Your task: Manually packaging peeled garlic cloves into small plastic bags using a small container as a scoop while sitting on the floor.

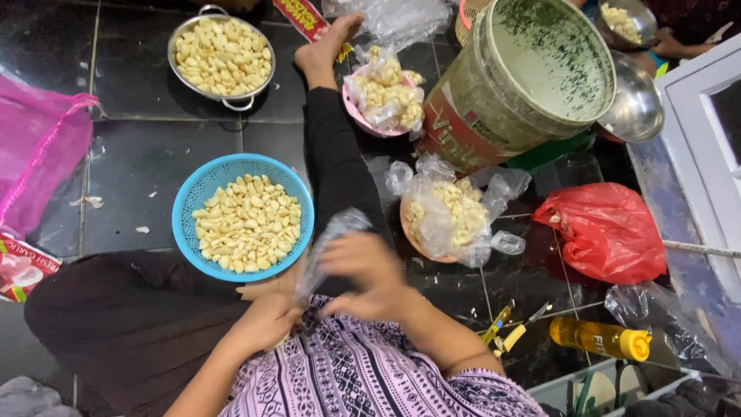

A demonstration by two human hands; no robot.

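Observation:
I sit on a dark tiled floor with one leg stretched out. My right hand [369, 272] is closed on a clear plastic bag [332, 235] held over my lap. My left hand [264, 320] is lower, at the bag's bottom end, fingers curled on it. Just left of my hands stands a blue basket [187, 202] full of peeled garlic cloves. To the right, a brown bowl [411, 237] lined with a clear bag holds more cloves.
A metal pot of cloves [221, 54] and a pink bowl with bagged cloves [384, 96] lie further out. A large green-stained bucket [532, 73], a red plastic bag [606, 230], a yellow bottle [602, 337], small knives [509, 328] and a pink mesh sack [35, 147] surround me. Another person's hand [673, 45] is at top right.

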